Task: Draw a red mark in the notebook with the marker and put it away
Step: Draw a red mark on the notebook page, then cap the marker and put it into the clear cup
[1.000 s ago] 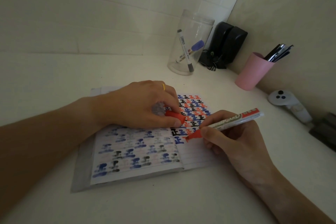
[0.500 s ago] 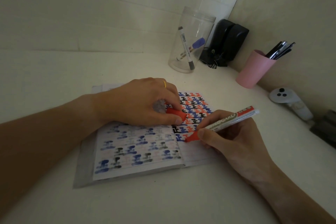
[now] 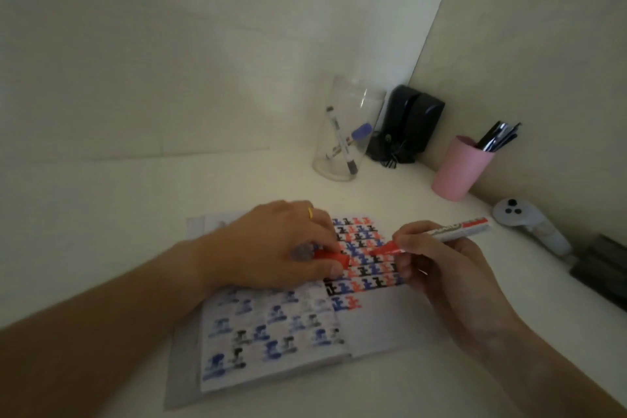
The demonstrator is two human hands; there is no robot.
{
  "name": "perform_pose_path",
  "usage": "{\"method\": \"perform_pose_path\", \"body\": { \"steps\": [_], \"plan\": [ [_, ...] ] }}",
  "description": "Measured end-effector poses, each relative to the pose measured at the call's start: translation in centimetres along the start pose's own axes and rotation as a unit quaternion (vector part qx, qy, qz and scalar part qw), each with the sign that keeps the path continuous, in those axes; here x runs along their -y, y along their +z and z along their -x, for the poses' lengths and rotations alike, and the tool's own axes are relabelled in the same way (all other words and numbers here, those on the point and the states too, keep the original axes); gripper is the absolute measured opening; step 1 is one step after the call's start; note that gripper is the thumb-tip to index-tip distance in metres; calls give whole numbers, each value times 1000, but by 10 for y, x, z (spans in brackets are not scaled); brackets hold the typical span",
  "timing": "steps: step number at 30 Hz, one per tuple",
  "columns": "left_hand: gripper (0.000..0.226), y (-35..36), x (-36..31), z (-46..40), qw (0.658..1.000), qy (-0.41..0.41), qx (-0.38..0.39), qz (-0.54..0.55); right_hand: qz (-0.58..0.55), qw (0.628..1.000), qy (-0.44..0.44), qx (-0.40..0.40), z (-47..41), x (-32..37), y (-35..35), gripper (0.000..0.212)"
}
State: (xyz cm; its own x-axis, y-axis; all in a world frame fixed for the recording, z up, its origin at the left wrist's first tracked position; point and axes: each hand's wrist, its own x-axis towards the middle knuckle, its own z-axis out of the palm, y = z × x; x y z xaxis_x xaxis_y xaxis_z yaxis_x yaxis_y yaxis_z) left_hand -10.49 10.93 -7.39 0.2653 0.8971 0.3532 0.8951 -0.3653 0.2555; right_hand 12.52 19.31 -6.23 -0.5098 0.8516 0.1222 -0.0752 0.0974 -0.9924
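An open notebook (image 3: pixel 383 329) lies on the white desk, its pages covered with rows of red, blue and black marks. My right hand (image 3: pixel 441 268) grips a white marker with a red tip (image 3: pixel 444 234), lifted off the page and pointing left toward the cap. My left hand (image 3: pixel 271 254) rests on the notebook's left page and pinches the red cap (image 3: pixel 93 256) between thumb and fingers. The marker tip and the cap's opening sit a short gap apart above the marked rows.
A clear jar (image 3: pixel 346 132) holding markers stands at the back. Right of it are a black device (image 3: pixel 410 122), a pink cup of pens (image 3: pixel 461 168) and a white controller (image 3: pixel 529 224). A dark object (image 3: pixel 600 268) lies at the right edge.
My right hand has lifted the marker off the page and swung its tip up and left toward the cap. The camera view has tilted upward.
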Motion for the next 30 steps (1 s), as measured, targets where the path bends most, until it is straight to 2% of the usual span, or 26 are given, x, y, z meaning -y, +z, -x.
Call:
{"method": "perform_pose_path", "body": {
  "steps": [3,5,8,12,15,19,23,29,30],
  "plan": [
    [37,0,-3,-2,1000,-4,-6,-9,4,996,-67,-65,-28,20,9,2],
    [40,1,-5,-3,1000,-10,-9,-13,1,989,-108,-104,-44,24,20,11],
    [40,4,-6,-2,998,-46,-51,14,-46,984,-107,-133,-54,13,30,9],
    [34,7,4,-5,976,-116,-183,26,-93,991,-55,-80,-52,-6,31,16],
    [35,5,5,-6,964,-133,-226,37,-116,990,-51,-56,-51,-10,29,18],
    [33,0,2,-4,947,-173,-253,93,-172,983,-39,-47,-52,-10,28,12],
    [23,0,-1,-4,942,-185,-257,109,-203,978,-30,-35,-51,-7,26,18],
    [19,-2,-4,-3,946,-161,-249,130,-169,985,-30,11,-48,-10,28,7],
    [19,-2,-4,-3,947,-158,-245,135,-162,986,-32,22,-48,-12,28,13]
  ]
}}
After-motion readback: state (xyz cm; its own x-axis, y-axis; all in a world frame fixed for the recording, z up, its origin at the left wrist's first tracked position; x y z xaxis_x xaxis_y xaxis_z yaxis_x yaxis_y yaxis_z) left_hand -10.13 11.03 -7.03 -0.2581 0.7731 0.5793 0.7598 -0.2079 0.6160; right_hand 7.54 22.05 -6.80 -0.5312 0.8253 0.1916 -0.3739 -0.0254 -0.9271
